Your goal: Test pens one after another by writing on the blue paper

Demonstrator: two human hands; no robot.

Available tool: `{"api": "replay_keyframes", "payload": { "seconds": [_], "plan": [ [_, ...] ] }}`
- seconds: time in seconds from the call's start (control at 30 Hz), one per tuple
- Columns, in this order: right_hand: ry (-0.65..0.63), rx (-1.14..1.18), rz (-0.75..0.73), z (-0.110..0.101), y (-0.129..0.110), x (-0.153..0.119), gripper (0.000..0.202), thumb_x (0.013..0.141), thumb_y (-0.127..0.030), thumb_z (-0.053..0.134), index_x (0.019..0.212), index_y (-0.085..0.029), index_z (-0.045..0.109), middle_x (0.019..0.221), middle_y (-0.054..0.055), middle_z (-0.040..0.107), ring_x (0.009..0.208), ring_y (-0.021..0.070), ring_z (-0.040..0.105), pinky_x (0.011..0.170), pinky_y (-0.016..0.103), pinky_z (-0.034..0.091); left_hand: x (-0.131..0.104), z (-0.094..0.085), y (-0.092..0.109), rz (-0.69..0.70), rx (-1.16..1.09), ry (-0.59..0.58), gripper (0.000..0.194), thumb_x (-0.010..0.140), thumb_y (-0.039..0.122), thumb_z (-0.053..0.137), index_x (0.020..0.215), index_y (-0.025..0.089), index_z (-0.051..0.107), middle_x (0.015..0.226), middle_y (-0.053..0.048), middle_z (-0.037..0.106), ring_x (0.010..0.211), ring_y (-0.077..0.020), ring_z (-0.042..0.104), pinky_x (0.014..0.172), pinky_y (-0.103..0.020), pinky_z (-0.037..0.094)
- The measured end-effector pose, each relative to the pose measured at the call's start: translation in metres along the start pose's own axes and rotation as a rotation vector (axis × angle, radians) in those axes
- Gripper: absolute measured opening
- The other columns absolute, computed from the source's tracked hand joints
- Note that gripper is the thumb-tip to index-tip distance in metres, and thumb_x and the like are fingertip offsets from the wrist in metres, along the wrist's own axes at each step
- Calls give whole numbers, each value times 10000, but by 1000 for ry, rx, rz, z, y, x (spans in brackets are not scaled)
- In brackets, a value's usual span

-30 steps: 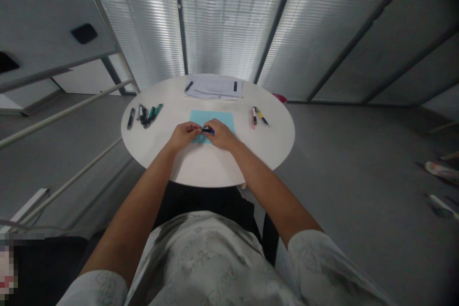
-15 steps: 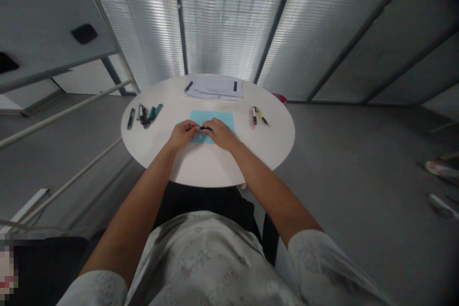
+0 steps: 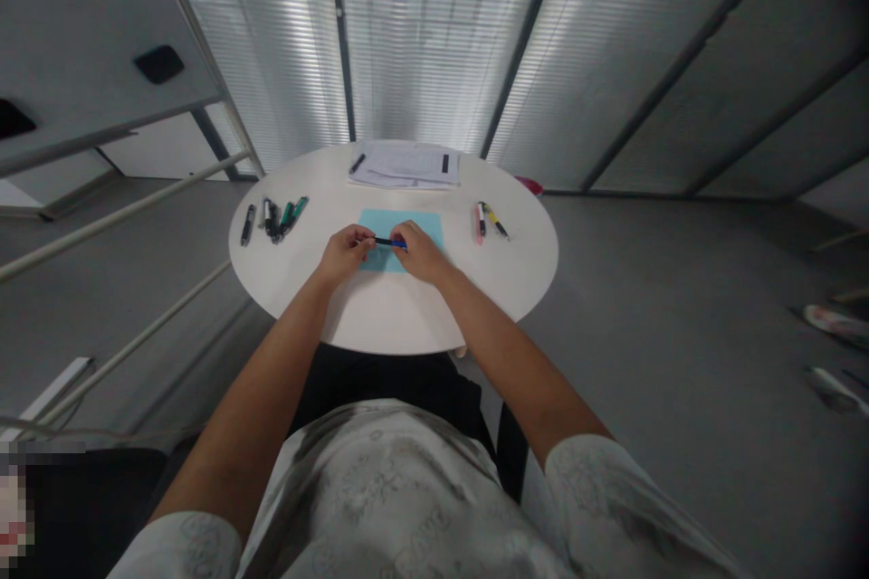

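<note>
Over a light-blue sheet (image 3: 426,219) on the round white table, both my hands grip a dark pen (image 3: 384,242) with a blue part at its right end. My left hand (image 3: 348,251) pinches the pen's left end between closed fingers. Closed around the blue right end is my right hand (image 3: 419,251). The pen lies almost level between them, and its black middle shows in the gap. Fingers hide both of its ends.
On the white table (image 3: 386,321), several black and green markers (image 3: 289,219) lie at the left. At the right are a pink pen (image 3: 477,226), a black-and-white pen (image 3: 482,215) and a yellow-and-black pen (image 3: 497,222). White papers (image 3: 407,166) lie at the far edge.
More of the pen now shows between my hands, and its blue end has come into clearer view. My hands have shifted only slightly; the other things stay put.
</note>
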State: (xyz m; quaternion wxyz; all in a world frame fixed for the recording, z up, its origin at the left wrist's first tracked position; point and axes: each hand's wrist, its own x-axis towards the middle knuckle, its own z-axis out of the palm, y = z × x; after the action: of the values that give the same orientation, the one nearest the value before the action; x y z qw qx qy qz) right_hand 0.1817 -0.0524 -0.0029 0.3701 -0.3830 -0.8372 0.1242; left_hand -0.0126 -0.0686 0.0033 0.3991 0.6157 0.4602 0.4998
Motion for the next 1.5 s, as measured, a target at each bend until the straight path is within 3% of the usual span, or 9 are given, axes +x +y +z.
{"api": "replay_keyframes", "payload": {
  "seconds": [0.27, 0.47, 0.7, 1.0, 1.27, 1.5],
  "plan": [
    [-60, -9, -34, -2, 4, 1, 209, 952, -267, 458, 1040, -205, 637, 967, 57, 587, 951, 178, 541, 884, 319, 422, 3, -1, -7, 14, -34, 39, 276, 704, 367, 687, 855, 151, 605, 665, -16, 620, 487, -86, 500, 448, -203, 359],
    [-25, -6, 26, -3, -4, -2, 184, 867, -252, 578, 1047, -213, 569, 1011, 41, 556, 858, 159, 534, 782, 295, 444, 3, -1, -10, 39, -51, 43, 274, 709, 378, 683, 862, 161, 617, 659, -1, 598, 485, -83, 480, 444, -206, 345],
    [-14, -35, 16, -4, -6, -2, 106, 879, -223, 545, 985, -214, 545, 1002, 37, 536, 875, 163, 518, 785, 298, 435, 0, 0, -3, 49, 105, 133, 257, 785, 418, 593, 745, 164, 597, 589, 15, 540, 530, -94, 454, 475, -211, 337],
    [-60, -78, 40, -4, -7, -3, 151, 919, -265, 520, 1050, -221, 580, 1022, 48, 557, 896, 171, 533, 791, 293, 425, 2, 0, -8, 41, -4, 136, 233, 733, 349, 649, 885, 174, 629, 647, 4, 582, 551, -108, 483, 494, -224, 368],
    [-73, -68, 28, -3, -6, -2, 255, 974, -348, 427, 1070, -215, 622, 1007, 59, 587, 947, 174, 548, 830, 294, 420, 0, -1, -7, -5, 24, 140, 253, 711, 387, 664, 858, 185, 624, 565, 25, 513, 507, -108, 453, 470, -220, 343],
    [-28, -34, 66, -3, -6, -2, 179, 895, -309, 551, 1047, -213, 540, 1028, 42, 585, 876, 160, 544, 788, 285, 428, 1, -2, -3, -32, -2, 147, 306, 715, 412, 664, 915, 189, 604, 595, 25, 543, 474, -99, 462, 435, -209, 334]
  ]
}}
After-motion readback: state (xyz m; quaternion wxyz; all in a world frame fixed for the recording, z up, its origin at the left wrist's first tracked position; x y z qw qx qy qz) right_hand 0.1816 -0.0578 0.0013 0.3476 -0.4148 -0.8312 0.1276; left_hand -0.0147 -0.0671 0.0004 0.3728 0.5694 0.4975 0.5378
